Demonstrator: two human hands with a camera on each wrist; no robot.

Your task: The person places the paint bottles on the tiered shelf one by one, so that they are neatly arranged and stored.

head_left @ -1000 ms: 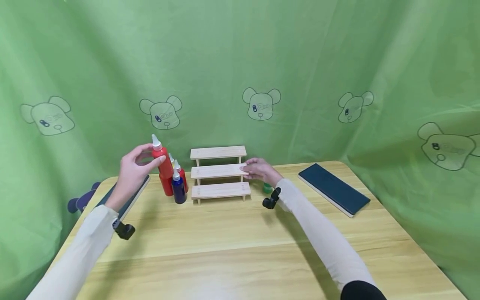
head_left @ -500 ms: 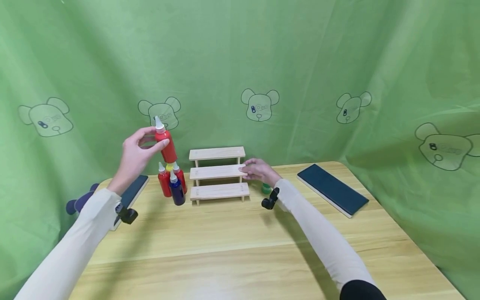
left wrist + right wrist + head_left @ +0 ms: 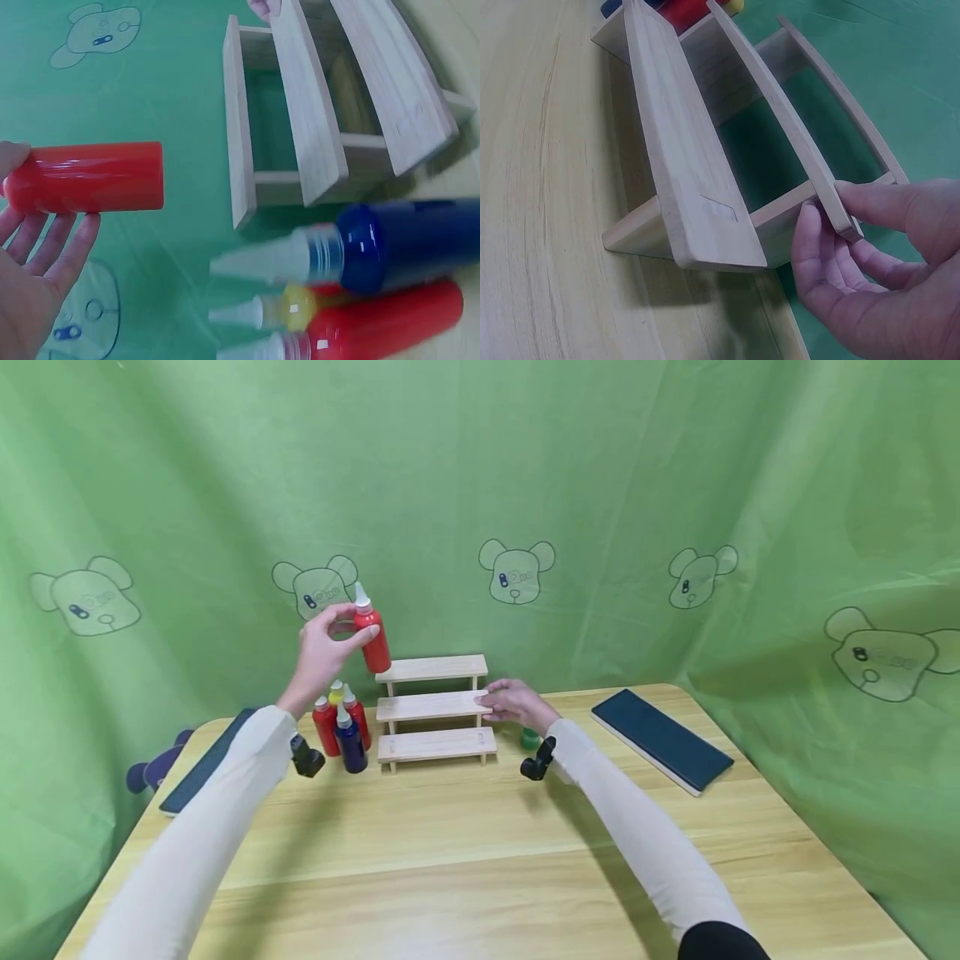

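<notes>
A red squeeze bottle point(image 3: 373, 643) with a white pointed nozzle is in my left hand point(image 3: 322, 647), its thumb and fingers round the upper part. The bottle is raised near the left end of the top step of a three-step wooden display stand point(image 3: 437, 745). In the left wrist view the bottle point(image 3: 97, 177) lies across the fingers. My right hand point(image 3: 517, 702) pinches the right end of the stand's middle step; in the right wrist view the thumb is on top of the board point(image 3: 802, 142) and the fingers are curled beneath.
Left of the stand, a blue bottle point(image 3: 351, 745), two red bottles and a yellow bottle point(image 3: 336, 692) stand close together. A green item point(image 3: 530, 739) sits by the right wrist. Dark flat pads lie at the right point(image 3: 660, 739) and left point(image 3: 206, 768). A green curtain point(image 3: 600, 485) hangs behind.
My left hand has lifted the red bottle up from beside the other bottles and carried it right, toward the stand's top step. The right hand keeps its grip on the middle step.
</notes>
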